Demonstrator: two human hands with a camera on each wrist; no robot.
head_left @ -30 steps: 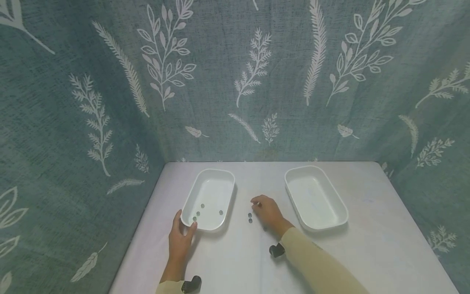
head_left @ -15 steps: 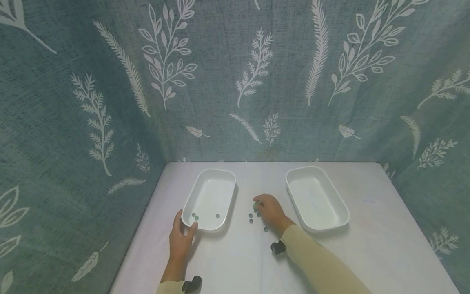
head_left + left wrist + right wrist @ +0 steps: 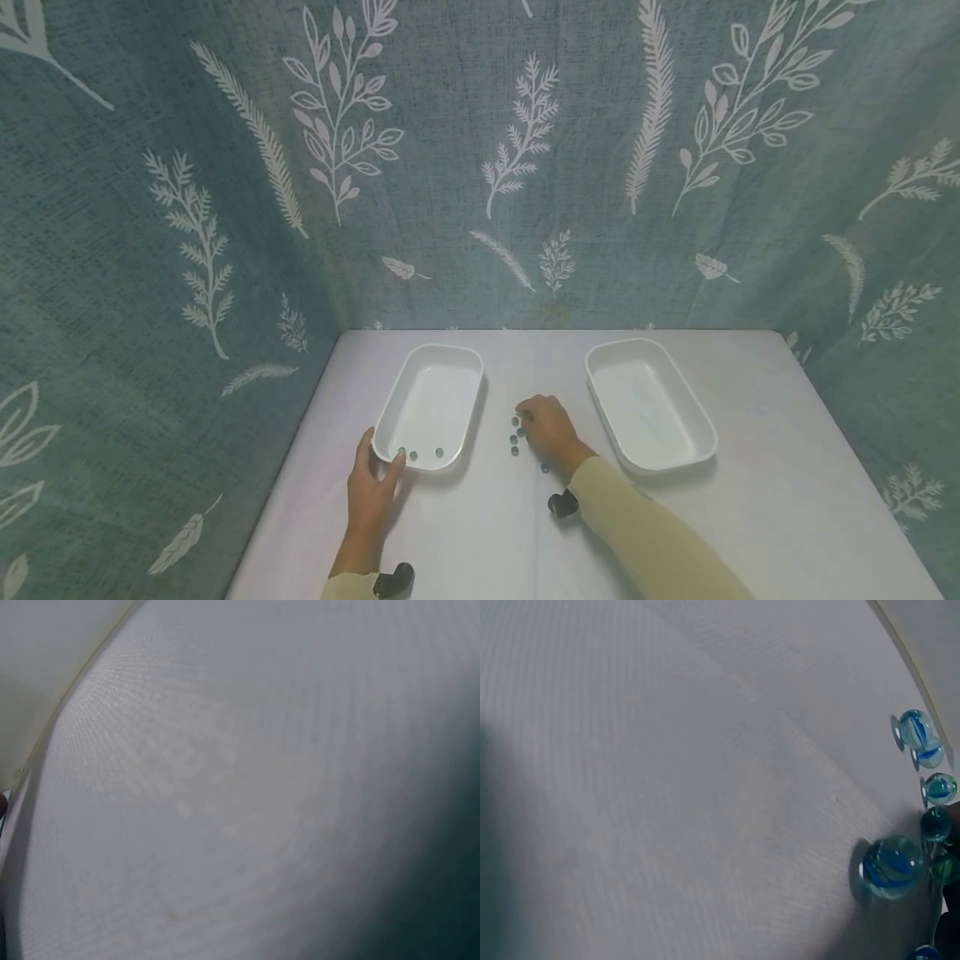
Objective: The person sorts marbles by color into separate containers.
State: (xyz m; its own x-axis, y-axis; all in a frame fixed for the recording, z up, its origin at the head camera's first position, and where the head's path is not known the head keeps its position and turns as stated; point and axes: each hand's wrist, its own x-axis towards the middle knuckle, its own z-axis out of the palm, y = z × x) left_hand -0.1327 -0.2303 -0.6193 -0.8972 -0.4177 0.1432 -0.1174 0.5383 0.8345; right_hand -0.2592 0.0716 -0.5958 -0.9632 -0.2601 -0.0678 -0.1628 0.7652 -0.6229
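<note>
My left hand grips the near left corner of a white tray, thumb at the near rim and fingers along its outer side. Three marbles lie at the tray's near end. My right hand reaches down, fingers bent, to several marbles on the table between two trays. Up close in the right wrist view, a clear glass marble shows blue swirls, and a green marble sits by the dark fingertips at the edge. Whether those fingers pinch a marble is hidden.
A second white tray, with no marbles seen inside, stands right of my right hand. One loose marble lies below that hand. The white table meets a leaf-patterned cloth at the back and sides.
Marbles in the left tray have rolled to its near end. Beside my right fingers more marbles now show on the table, including a greenish one that was at the fingertips. Both hands stay nearly in place.
</note>
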